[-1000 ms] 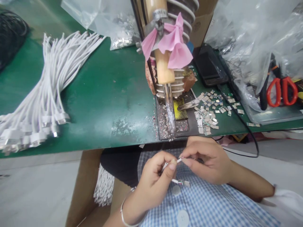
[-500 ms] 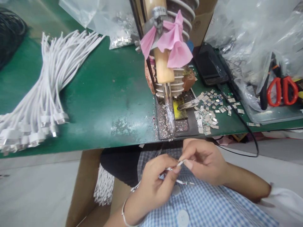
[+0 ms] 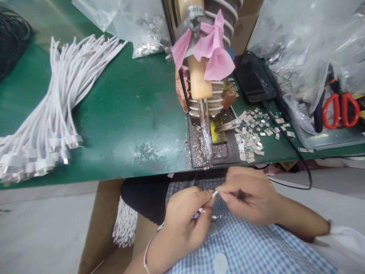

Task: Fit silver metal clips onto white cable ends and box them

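Observation:
Above the lap, my left hand (image 3: 186, 219) is closed round a white cable (image 3: 216, 193), its end sticking out between thumb and forefinger. Fingertips of my right hand (image 3: 252, 196) pinch the tip of that end; the fine wires there are too small to make out. A second white cable end (image 3: 216, 217) pokes out below my left hand, with a small piece at its tip. Just beyond the table edge, a soldering iron (image 3: 201, 78) with a pink cloth tied to it points down at a dark, solder-spattered plate (image 3: 232, 150).
White USB cables (image 3: 67, 87) lie bundled at left. Small circuit boards (image 3: 251, 142) are scattered right of the iron, near a phone (image 3: 253, 78) and red-handled scissors (image 3: 340, 110). Plastic bags (image 3: 308, 34) fill the back right. A carton below holds more white cables (image 3: 125, 224).
My right hand has shifted slightly right and its fingers have closed more on the cable tip. The lower cable end has drawn back toward my left hand.

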A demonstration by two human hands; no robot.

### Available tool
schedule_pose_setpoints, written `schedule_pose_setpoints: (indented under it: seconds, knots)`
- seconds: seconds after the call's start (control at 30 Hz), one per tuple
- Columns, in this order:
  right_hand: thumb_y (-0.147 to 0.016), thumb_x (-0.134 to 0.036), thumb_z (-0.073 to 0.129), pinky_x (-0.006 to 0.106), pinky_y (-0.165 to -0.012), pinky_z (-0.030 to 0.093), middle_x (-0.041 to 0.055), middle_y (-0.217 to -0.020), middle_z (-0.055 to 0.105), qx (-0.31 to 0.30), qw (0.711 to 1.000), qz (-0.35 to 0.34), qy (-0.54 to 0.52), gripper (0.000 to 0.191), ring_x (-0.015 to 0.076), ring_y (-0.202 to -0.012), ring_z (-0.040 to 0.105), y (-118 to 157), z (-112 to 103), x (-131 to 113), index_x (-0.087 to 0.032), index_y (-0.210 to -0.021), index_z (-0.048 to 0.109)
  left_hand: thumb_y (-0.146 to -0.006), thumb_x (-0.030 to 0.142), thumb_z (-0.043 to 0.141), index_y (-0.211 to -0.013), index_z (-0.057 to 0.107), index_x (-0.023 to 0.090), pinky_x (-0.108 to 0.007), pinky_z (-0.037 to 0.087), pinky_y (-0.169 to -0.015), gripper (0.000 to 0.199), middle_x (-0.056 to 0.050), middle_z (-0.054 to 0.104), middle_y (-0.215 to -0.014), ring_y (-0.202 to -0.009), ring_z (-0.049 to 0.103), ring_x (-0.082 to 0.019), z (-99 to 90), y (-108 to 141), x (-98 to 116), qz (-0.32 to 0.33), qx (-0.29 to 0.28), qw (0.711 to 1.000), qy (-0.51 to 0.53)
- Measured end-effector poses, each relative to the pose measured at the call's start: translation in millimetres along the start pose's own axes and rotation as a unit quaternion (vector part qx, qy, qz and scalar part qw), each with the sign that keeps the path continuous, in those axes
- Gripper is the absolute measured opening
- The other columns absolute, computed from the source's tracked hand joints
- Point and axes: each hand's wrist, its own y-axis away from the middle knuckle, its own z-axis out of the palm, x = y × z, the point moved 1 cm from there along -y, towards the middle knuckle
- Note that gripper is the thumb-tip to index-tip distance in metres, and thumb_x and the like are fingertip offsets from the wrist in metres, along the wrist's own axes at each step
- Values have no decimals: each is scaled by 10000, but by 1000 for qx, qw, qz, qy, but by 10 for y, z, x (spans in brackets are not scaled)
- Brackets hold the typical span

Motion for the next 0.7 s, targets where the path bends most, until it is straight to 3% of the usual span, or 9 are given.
schedule_pose_setpoints:
  seconds: [0.17, 0.37, 0.53, 0.7]
  knots:
    - [-873, -115, 507, 215, -567, 447, -14, -648, 613, -68, 997, -6, 19, 142, 100, -586, 525, -36, -117, 24, -184, -842, 627, -816, 31, 558, -962, 564, 177, -238, 377, -500, 207, 5, 565, -638, -524, 478, -114, -32, 12, -29, 15, -17, 1000, -19]
    - [-897, -131, 509, 214, -600, 453, -1, -675, 622, -123, 992, -10, 24, 145, 103, -625, 554, -64, -175, 30, -176, -866, 643, -805, -2, 514, -1022, 563, 163, -255, 368, -515, 277, -9, 573, -657, -547, 489, -129, -76, 36, -52, 39, -71, 995, -51]
    - [-818, -73, 519, 190, -529, 415, -11, -657, 575, -70, 997, -8, -26, 136, 84, -583, 514, -71, -115, 30, -167, -807, 616, -815, 9, 519, -1018, 553, 168, -250, 392, -535, 261, -15, 604, -683, -563, 516, -128, -83, 17, -30, 32, -68, 996, -41]
    - [-792, -92, 533, 204, -511, 398, -11, -653, 525, -8, 994, 33, -108, 110, 91, -572, 495, -12, 2, 57, -168, -806, 611, -856, 55, 530, -935, 549, 190, -197, 413, -559, 158, 17, 610, -690, -580, 553, -93, -57, -10, -1, -26, -42, 998, 29]
